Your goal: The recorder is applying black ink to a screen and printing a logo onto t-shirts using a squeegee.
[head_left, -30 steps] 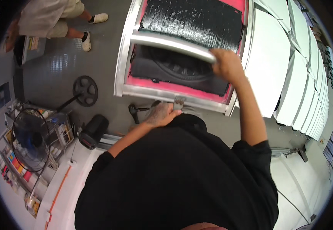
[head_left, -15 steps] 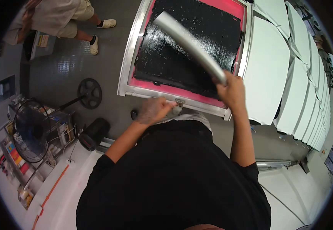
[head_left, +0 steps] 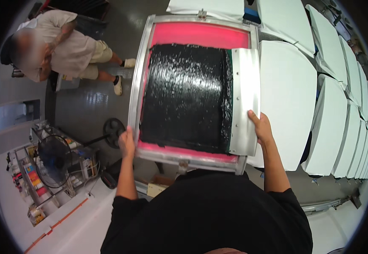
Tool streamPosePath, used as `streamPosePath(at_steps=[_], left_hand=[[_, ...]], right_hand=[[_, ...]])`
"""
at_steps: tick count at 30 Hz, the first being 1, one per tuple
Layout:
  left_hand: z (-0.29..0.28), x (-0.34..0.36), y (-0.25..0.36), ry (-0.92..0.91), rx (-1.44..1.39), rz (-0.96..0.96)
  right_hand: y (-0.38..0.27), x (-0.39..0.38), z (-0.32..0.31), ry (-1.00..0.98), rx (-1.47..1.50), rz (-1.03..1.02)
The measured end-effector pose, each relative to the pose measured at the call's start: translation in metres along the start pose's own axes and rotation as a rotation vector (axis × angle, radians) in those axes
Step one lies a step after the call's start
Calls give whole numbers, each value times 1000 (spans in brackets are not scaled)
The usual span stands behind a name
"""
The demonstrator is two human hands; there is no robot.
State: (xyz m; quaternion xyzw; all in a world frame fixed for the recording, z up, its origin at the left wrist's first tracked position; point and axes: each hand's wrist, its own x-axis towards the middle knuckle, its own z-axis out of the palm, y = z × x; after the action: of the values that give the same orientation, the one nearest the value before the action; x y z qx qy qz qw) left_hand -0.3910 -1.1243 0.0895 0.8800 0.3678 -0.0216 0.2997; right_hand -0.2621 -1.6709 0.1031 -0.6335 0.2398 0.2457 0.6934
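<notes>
A screen printing frame [head_left: 139, 84] with metal rails and pink mesh [head_left: 201, 34] is in front of me, tilted slightly. Black ink [head_left: 184, 97] covers most of the mesh, thick and glossy. Along the right rail lies a squeegee [head_left: 245, 101] with a wide metal holder, its blade edge against the ink. My left hand [head_left: 127, 144] is closed round the frame's left rail near the close corner. On the opposite side my right hand [head_left: 261, 127] grips the edge, thumb on top of the squeegee's holder; its other fingers are hidden underneath.
White-covered printing boards [head_left: 285, 101] stand in rows to the right. At far left a person [head_left: 71, 46] in a light shirt and shorts stands nearby. A black fan [head_left: 55, 158] and a cart of containers [head_left: 33, 178] are at lower left. An open cardboard box [head_left: 158, 186] sits below the frame.
The squeegee has gone from slanting above the ink to lying along the right rail. My left hand has moved from the near rail's middle to the left rail. The view has shifted.
</notes>
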Motion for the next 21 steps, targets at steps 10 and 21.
streamPosePath(at_steps=[10,21], left_hand=[[16,-32,14,-152,-224,139],[15,-48,19,-296,-259,258]], right_hand=[[6,-126,-34,294,48,-106],[-1,-148,-14,546,91,-142]])
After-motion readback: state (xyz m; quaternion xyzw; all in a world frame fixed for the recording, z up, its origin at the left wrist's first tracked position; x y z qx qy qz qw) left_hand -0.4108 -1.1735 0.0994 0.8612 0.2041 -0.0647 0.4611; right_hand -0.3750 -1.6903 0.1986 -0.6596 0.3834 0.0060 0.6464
